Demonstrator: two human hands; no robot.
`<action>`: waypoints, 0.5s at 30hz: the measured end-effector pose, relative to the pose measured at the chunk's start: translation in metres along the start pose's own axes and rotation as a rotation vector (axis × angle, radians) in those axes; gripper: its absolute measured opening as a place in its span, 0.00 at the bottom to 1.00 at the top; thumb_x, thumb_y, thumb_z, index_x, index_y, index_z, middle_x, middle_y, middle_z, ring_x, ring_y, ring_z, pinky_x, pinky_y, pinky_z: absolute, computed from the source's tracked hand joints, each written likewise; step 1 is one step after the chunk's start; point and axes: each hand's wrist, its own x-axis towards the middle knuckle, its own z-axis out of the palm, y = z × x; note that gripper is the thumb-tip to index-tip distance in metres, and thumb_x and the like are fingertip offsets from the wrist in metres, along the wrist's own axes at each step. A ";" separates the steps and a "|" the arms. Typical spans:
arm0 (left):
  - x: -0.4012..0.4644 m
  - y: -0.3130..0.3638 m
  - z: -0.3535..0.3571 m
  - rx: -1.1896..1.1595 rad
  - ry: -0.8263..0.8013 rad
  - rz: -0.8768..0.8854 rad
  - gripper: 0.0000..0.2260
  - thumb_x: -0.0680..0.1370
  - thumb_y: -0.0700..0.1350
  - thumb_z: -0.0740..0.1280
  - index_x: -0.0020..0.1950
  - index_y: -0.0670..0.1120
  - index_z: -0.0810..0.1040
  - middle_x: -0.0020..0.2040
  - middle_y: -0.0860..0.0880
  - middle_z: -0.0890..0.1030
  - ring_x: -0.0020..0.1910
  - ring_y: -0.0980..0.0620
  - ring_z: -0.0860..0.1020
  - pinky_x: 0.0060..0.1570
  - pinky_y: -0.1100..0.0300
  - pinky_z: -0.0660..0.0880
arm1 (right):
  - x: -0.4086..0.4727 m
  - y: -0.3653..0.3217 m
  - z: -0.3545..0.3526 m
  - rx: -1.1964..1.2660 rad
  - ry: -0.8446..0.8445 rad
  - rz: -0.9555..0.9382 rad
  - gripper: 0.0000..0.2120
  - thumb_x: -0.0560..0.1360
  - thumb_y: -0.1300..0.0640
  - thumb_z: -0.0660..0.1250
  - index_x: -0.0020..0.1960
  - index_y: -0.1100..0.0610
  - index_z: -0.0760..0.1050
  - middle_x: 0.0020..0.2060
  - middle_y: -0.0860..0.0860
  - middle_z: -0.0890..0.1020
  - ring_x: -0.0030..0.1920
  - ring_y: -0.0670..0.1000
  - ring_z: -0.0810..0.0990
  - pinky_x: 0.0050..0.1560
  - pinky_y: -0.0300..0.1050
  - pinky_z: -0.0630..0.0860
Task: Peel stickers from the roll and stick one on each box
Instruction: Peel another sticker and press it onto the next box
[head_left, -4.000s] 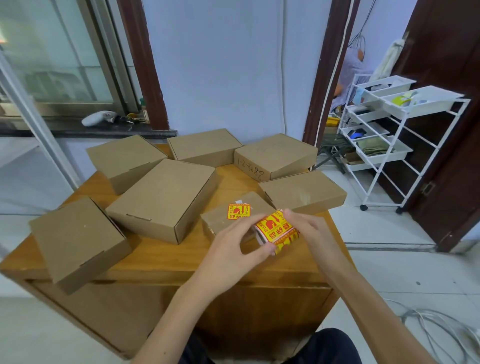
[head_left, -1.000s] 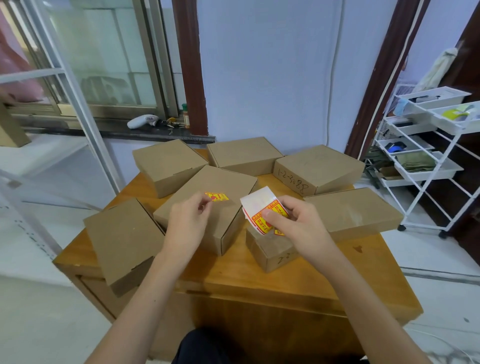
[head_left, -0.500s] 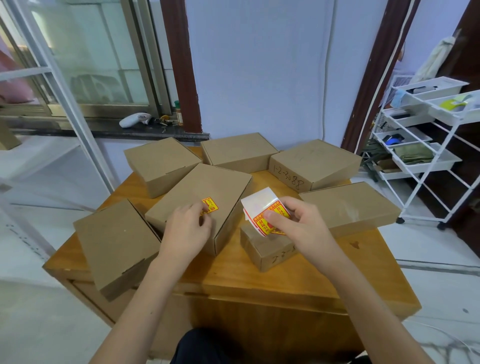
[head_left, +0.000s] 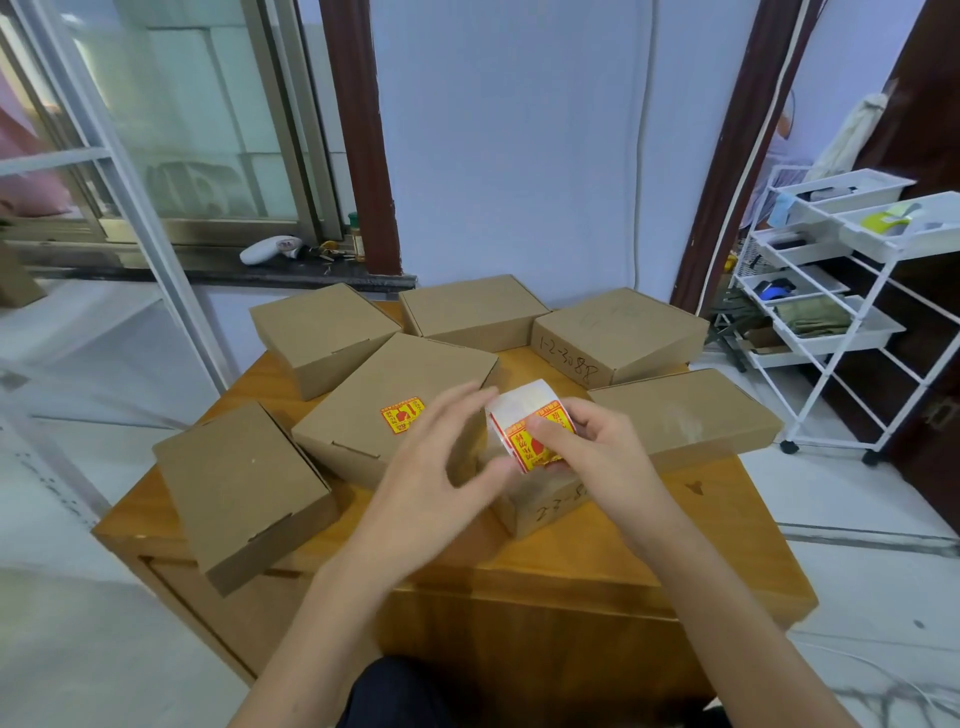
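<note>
Several brown cardboard boxes lie on a wooden table (head_left: 597, 566). The big middle box (head_left: 363, 415) carries a yellow and red sticker (head_left: 402, 414) on its lid. My right hand (head_left: 597, 457) grips the sticker roll (head_left: 524, 426), white with yellow and red labels, above a small box (head_left: 540, 504) marked with handwriting. My left hand (head_left: 436, 467) hovers with spread fingers just left of the roll, its fingertips close to the roll's edge. Whether it touches the roll is unclear.
Other boxes: front left (head_left: 239, 488), back left (head_left: 322, 332), back middle (head_left: 470, 309), back right with writing (head_left: 618, 332), right (head_left: 685, 410). A white wire shelf cart (head_left: 852, 312) stands at the right. A window sill (head_left: 208, 265) with small items runs behind.
My left hand left the sticker pressed on the middle box and moved right toward the roll. The right hand kept holding the roll over the small box.
</note>
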 end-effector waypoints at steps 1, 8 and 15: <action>-0.002 0.005 0.003 0.016 -0.046 0.042 0.27 0.75 0.56 0.68 0.72 0.62 0.64 0.73 0.63 0.62 0.72 0.64 0.60 0.66 0.66 0.61 | -0.002 -0.001 0.000 0.026 -0.003 0.006 0.08 0.76 0.54 0.67 0.53 0.54 0.81 0.43 0.51 0.87 0.42 0.45 0.84 0.42 0.38 0.80; -0.002 0.015 0.018 -0.034 -0.041 0.091 0.26 0.74 0.49 0.72 0.69 0.63 0.67 0.66 0.62 0.71 0.67 0.64 0.68 0.64 0.63 0.70 | -0.017 -0.007 -0.011 0.088 -0.059 0.086 0.10 0.76 0.48 0.66 0.53 0.50 0.81 0.41 0.49 0.86 0.40 0.44 0.83 0.40 0.43 0.78; -0.002 0.023 0.027 -0.459 -0.097 -0.085 0.18 0.76 0.49 0.69 0.66 0.54 0.74 0.56 0.57 0.81 0.56 0.61 0.79 0.50 0.68 0.75 | -0.033 -0.010 -0.036 0.014 -0.213 0.077 0.12 0.77 0.51 0.65 0.60 0.51 0.77 0.49 0.52 0.86 0.41 0.48 0.84 0.38 0.42 0.74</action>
